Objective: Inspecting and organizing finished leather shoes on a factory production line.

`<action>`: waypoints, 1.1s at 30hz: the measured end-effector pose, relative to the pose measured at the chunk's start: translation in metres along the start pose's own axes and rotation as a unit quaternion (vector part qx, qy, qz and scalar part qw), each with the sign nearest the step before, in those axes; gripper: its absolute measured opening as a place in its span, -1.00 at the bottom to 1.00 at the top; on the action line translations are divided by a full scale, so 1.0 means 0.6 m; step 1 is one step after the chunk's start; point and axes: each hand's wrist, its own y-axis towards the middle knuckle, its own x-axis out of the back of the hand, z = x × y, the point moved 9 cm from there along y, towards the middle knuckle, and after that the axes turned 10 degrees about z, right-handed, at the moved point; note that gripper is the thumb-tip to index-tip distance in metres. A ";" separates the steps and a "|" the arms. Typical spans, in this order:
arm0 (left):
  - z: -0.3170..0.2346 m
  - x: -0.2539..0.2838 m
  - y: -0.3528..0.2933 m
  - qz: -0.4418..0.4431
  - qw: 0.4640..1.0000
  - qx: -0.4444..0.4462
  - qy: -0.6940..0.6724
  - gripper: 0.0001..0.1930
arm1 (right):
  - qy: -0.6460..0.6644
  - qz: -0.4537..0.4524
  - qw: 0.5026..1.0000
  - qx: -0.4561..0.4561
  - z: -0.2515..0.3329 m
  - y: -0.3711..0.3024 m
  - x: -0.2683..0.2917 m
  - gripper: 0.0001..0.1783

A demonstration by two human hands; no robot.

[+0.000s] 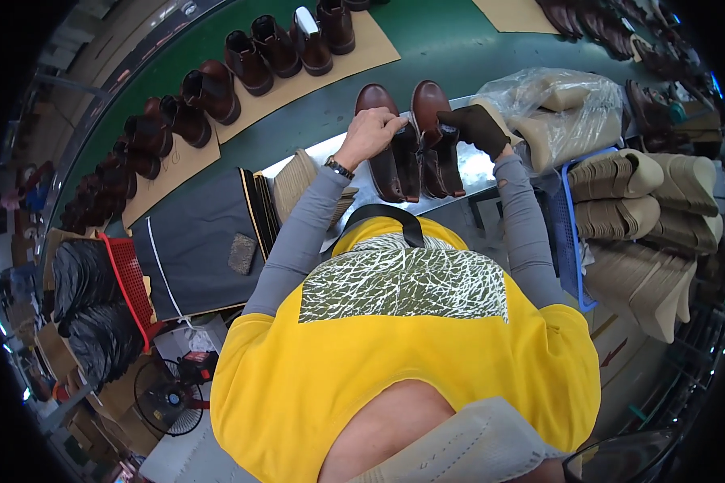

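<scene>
Two brown leather ankle boots lie side by side in front of me on a shiny metal surface (475, 167), toes pointing away. Over the left boot (374, 97) is my bare left hand (370, 137), its fingers curled closed at the boot's lacing area. My right hand (475, 129), in a dark glove, grips the upper of the right boot (429, 98) near its opening. The gloved fingertips are partly hidden against the leather. Both shafts and heels face me.
Rows of brown boots (278, 48) stand on cardboard across the green bench (330, 97). Right are a plastic bag of beige shaped pieces (568, 113) and a blue basket (572, 233). On the left are dark sheets (193, 233), a red basket (129, 282) and a fan (169, 396).
</scene>
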 end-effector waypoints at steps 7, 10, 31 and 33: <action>-0.036 -0.006 -0.045 -0.065 0.989 -0.077 0.105 -0.77 | 0.061 -0.169 0.984 0.024 -0.016 -0.063 -0.023 -0.69; -0.030 -0.001 -0.057 -0.034 0.992 -0.033 0.116 -0.77 | -0.032 -0.225 0.974 -0.005 0.000 -0.058 -0.050 -0.71; -0.613 -0.264 0.227 0.081 0.840 -0.511 0.164 -0.75 | -0.342 -0.432 0.765 -0.334 -0.034 -0.660 0.249 -0.83; -0.628 -0.306 0.260 0.094 0.837 -0.514 0.164 -0.74 | -0.305 -0.398 0.784 -0.367 -0.068 -0.677 0.251 -0.80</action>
